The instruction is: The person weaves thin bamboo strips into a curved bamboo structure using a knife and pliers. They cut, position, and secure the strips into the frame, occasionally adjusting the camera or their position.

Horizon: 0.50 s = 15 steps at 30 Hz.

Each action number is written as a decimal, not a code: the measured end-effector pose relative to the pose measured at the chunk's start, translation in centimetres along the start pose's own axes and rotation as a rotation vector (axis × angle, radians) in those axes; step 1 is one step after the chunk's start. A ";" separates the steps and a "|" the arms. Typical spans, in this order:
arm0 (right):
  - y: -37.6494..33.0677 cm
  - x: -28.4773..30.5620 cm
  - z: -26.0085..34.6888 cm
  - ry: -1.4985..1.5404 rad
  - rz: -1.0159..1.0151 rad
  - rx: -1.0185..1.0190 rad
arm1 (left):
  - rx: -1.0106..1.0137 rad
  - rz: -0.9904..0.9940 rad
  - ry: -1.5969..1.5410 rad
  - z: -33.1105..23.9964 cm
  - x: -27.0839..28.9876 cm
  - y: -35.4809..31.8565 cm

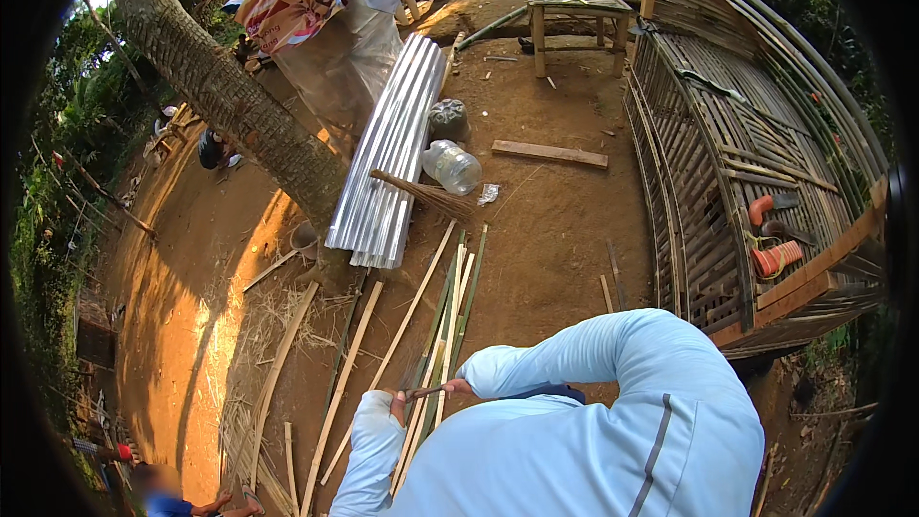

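Note:
Low in the middle, my left hand [397, 406] and my right hand [460, 388] come close together in front of my body, in long light blue sleeves. Between them lies a short, slim, dark brown piece [425, 392], fingers closed at both ends of it; its kind is too small to make out. Under and just beyond the hands, long split bamboo strips [443, 311] fan out on the bare ground, pale ones and some green. More pale strips [343, 393] lie to the left. My sleeves partly cover both hands.
Corrugated metal sheets [392, 148] lean ahead beside a tree trunk [220, 86]. Near them are a stick broom [421, 193], a clear plastic jug [453, 168] and a plank [550, 154]. A slatted bamboo structure [684, 172] stands right. Another person [172, 503] is at lower left.

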State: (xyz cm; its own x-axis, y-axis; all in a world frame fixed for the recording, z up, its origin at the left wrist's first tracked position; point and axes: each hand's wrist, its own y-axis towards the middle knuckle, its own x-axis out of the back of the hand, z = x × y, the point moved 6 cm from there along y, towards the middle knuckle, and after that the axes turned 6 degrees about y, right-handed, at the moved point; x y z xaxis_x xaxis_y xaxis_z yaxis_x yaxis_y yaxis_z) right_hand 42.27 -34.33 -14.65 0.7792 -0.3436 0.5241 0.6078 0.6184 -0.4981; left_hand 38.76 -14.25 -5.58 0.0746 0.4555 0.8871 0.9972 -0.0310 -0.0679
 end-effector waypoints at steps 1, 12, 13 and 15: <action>0.4 -0.1 -1.7 -0.008 -0.044 0.010 | -0.007 0.028 0.025 -0.9 -0.7 0.6; -4.0 8.4 -5.1 0.439 -0.086 -0.117 | 0.153 0.335 -0.911 -4.4 -6.0 13.0; -4.4 9.3 -5.6 0.474 -0.100 -0.098 | 0.177 0.372 -1.010 -5.2 -6.9 14.0; -5.6 11.5 -6.4 0.480 -0.161 -0.112 | 0.197 0.371 -1.040 -7.4 -7.2 15.7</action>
State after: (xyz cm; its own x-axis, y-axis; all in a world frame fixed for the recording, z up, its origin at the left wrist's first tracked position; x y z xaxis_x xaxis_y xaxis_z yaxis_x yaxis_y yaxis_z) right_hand 48.76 -46.30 -10.29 0.6411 -0.7298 0.2377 0.7178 0.4605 -0.5222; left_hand 53.87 -24.64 -9.64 0.2355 0.9718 -0.0095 0.8891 -0.2194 -0.4016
